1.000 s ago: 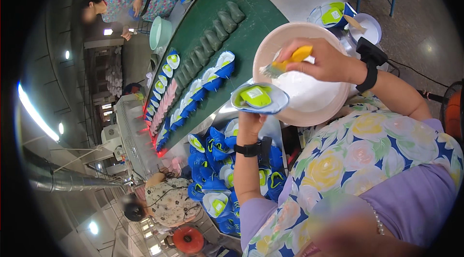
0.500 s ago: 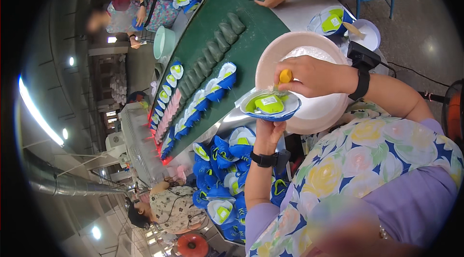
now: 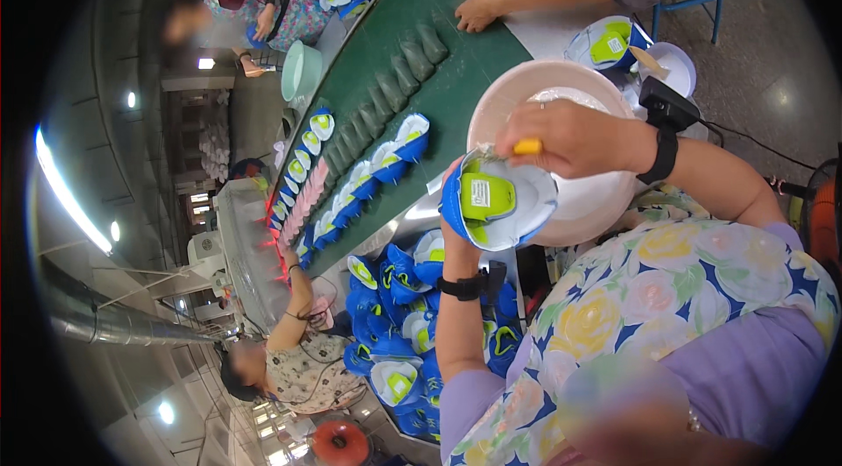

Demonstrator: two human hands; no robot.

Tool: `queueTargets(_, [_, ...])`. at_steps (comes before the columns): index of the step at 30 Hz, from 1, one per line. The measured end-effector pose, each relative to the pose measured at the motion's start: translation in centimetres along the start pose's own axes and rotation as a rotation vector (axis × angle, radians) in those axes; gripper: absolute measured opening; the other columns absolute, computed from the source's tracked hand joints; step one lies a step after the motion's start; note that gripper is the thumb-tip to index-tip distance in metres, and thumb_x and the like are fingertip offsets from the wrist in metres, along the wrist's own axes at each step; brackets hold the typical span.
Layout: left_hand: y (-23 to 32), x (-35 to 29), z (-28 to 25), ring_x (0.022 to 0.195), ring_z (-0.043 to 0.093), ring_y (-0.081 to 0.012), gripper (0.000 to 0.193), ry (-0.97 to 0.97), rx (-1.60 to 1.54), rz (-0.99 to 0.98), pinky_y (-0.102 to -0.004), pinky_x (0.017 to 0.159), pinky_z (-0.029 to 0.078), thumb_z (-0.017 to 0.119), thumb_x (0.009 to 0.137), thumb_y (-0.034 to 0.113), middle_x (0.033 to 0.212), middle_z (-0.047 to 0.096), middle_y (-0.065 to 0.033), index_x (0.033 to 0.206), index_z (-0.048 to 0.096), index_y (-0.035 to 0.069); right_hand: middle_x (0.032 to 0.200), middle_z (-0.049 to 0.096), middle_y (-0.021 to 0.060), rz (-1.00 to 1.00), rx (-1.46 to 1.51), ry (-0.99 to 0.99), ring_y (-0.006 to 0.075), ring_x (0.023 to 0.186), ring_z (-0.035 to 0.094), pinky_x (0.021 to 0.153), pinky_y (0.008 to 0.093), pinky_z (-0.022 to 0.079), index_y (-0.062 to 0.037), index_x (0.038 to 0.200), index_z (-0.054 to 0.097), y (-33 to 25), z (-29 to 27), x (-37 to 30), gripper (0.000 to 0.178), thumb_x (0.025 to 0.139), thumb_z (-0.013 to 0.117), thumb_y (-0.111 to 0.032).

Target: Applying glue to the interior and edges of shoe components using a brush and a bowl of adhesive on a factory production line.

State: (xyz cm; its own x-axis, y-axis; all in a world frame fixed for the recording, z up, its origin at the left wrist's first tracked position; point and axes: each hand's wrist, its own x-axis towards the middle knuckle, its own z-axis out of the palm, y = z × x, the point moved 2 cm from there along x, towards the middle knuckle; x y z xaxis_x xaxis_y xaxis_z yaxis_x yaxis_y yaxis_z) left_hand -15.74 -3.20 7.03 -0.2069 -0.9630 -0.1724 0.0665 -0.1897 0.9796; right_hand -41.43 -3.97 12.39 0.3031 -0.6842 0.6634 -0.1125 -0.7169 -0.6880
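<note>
My left hand point(image 3: 457, 238) grips a blue and white shoe upper point(image 3: 524, 219) from its outer side, with the bright green lining and white label facing up. My right hand point(image 3: 579, 140) is closed on a brush point(image 3: 527, 147) with a yellow handle. The bristles touch or nearly touch the upper's far white edge; my fingers partly hide them. Behind the upper stands a wide pale pink basin point(image 3: 488, 106) holding white liquid point(image 3: 605, 222).
A green conveyor belt point(image 3: 474, 54) carries rows of grey shoe lasts point(image 3: 386, 93), pink pieces point(image 3: 306, 199) and shoe uppers point(image 3: 361, 184). Blue uppers point(image 3: 395, 291) are piled beside my left arm. A small white bucket point(image 3: 680, 67) stands beyond the basin. Co-workers' hands point(image 3: 477, 13) work around the belt.
My left hand has tilted the upper so its inside faces me more. The brush has shifted to its far edge. A co-worker at lower left now reaches to the belt.
</note>
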Motion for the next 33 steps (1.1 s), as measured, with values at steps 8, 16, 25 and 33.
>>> queueTargets(8, [0.4,0.4,0.3,0.114,0.055,-0.0175,0.044,0.006,0.141,0.144,-0.0317,0.098,0.045,0.053,0.093,0.018,0.126,0.054,-0.0081,0.133,0.045,0.002,0.085,0.063,0.0101,0.227,-0.022,-0.109,0.0291,0.080,0.063,0.070,0.0349,0.049,-0.0073,0.095,0.059,0.2,-2.0,-0.1,0.013,0.086,0.066,-0.013])
queueTargets(16, [1.2,2.7,0.4,0.118,0.053,-0.0189,0.044,0.108,-0.156,0.132,-0.0338,0.101,0.043,0.052,0.094,0.018,0.131,0.052,-0.0081,0.135,0.044,0.006,0.081,0.063,0.0094,0.499,-0.023,0.030,0.0176,0.066,0.062,0.061,0.0272,0.049,-0.0012,0.090,0.058,2.4,-0.8,0.0,0.016,0.086,0.068,-0.013])
queueTargets(25, [-1.8,6.8,-5.8,0.102,0.061,-0.0202,0.043,0.258,-0.037,0.191,-0.0319,0.084,0.053,0.055,0.090,0.008,0.119,0.060,-0.0107,0.132,0.047,0.002,0.073,0.061,0.0088,0.591,0.013,0.032,0.0159,0.065,0.060,0.061,0.0267,0.047,-0.0001,0.092,0.059,4.2,-2.8,-1.9,0.017,0.087,0.066,-0.014])
queueTargets(33, [-9.1,17.7,-13.0,0.082,0.062,-0.0242,0.034,0.284,-0.058,0.026,-0.0371,0.074,0.059,0.042,0.091,0.000,0.107,0.059,-0.0135,0.125,0.043,0.007,0.078,0.063,0.0086,0.731,0.098,-0.042,0.0146,0.067,0.059,0.062,0.0263,0.046,-0.0002,0.091,0.059,4.7,-1.5,-5.1,0.017,0.087,0.066,-0.015])
